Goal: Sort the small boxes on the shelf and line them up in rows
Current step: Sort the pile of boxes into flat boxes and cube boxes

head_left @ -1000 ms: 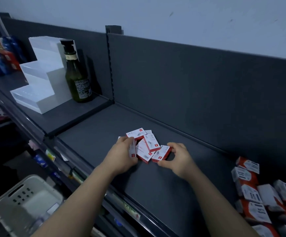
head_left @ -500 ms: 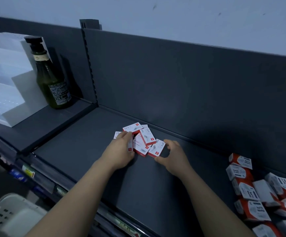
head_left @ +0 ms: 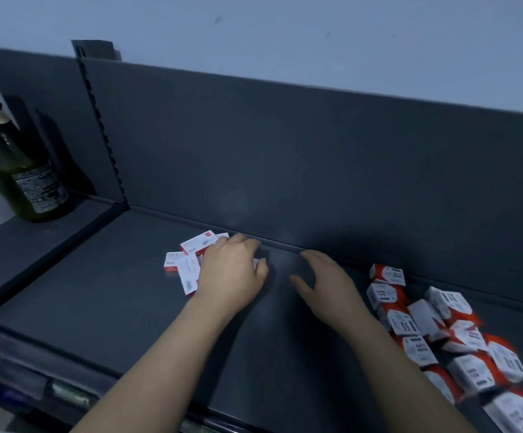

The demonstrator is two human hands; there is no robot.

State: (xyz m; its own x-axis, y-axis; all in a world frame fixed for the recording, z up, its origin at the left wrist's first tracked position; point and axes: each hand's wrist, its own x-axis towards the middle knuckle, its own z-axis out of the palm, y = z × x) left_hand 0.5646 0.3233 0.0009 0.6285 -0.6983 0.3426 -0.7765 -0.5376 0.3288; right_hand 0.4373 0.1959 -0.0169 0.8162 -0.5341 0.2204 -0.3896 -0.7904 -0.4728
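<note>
The left hand's fingers (head_left: 242, 245) are bent down over a loose pile of flat red-and-white boxes (head_left: 188, 271). A white corner shows beside the thumb, but I cannot tell whether they pinch a box or only press on the heap. The left hand (head_left: 232, 273) covers most of the pile, which sits on the shelf (head_left: 98, 307) near the back panel (head_left: 285, 151). The right hand's fingers (head_left: 313, 257) are straight and spread and hold nothing. The right hand (head_left: 325, 282) is palm down over bare shelf between the two groups of boxes; whether it touches the shelf is unclear.

To its right is a tumbled heap of chunkier orange-and-white boxes (head_left: 410, 320), running toward the front edge. A dark green glass bottle (head_left: 19, 176) stands on the neighbouring shelf at far left.

The likely slip is mixing the kinds: a sweep of the right hand could drag orange boxes into the flat ones. The flat boxes overlap, so a push by the left hand may slide them over each other rather than square them. The nearest orange boxes sit close to the front edge and look easy to knock off.

The three uncovered flat boxes lie on their broad faces and disagree. The rear one's long axis slants along the back panel, the left one lies across, and the near one runs roughly front to back. The orange boxes point every way, and some are tipped on edge.
</note>
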